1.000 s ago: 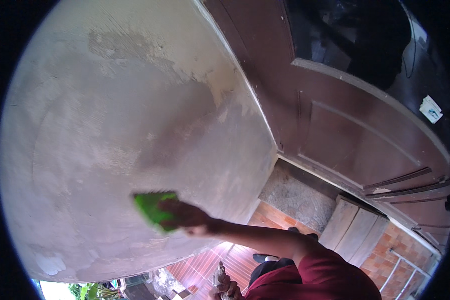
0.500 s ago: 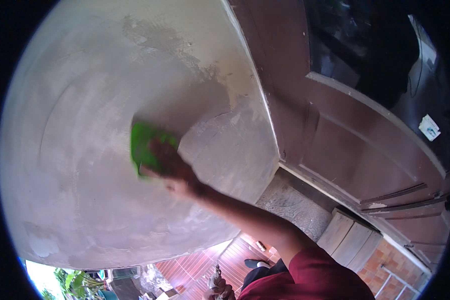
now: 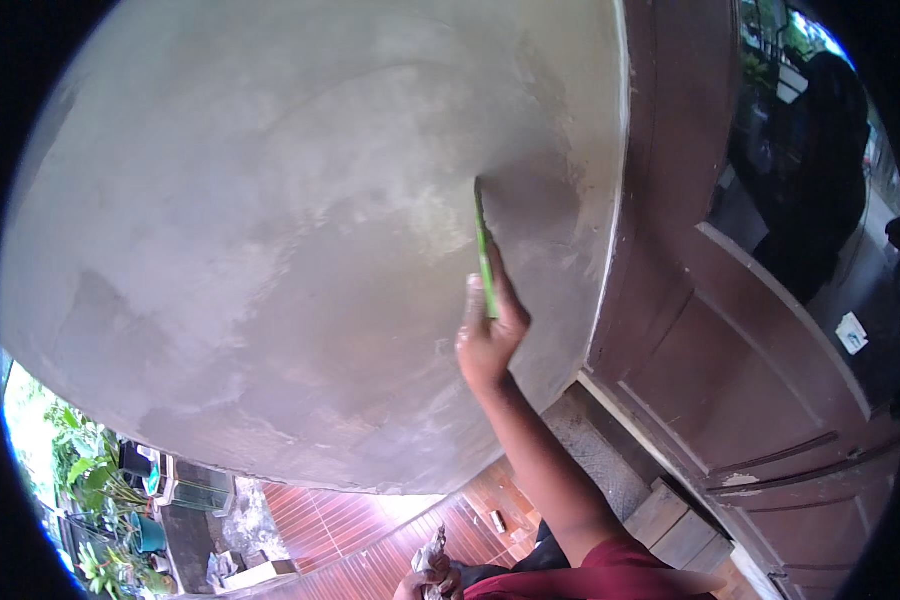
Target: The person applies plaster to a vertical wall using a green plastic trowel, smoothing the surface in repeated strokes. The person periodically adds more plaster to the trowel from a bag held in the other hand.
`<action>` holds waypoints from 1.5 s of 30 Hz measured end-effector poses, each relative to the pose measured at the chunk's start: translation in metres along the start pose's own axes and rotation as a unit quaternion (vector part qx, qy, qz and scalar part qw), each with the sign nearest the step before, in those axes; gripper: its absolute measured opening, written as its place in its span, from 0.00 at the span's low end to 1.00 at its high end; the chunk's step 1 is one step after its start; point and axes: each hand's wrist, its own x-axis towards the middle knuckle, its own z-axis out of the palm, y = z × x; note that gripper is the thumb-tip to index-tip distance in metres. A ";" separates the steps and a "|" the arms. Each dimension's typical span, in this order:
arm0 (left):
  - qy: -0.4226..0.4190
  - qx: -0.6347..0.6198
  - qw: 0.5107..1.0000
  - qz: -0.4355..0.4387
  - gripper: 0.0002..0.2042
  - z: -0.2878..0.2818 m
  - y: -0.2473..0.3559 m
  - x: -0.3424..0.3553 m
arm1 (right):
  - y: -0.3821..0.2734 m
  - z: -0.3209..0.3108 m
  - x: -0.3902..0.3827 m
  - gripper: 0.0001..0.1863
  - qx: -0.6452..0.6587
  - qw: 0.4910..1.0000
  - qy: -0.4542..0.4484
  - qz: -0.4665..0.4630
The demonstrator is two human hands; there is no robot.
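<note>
Right hand (image 3: 490,335) grips a thin green plastic float (image 3: 484,252) edge-on against smooth grey wet plaster wall (image 3: 270,230), frame centre; left hand isn't visible.

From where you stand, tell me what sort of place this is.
Probably the outside of a house under repair: a freshly plastered grey wall beside a brown wooden door, with red floor tiles and garden plants below. The right hand presses a green float to the plaster.

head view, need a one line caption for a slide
Right hand presses a thin green float edge-on against a grey plastered wall beside a brown door frame.
</note>
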 end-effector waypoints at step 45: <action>-0.059 -0.006 0.998 0.015 0.12 -0.329 0.307 -0.159 | -0.273 0.178 -0.242 0.14 0.136 0.960 0.187 0.157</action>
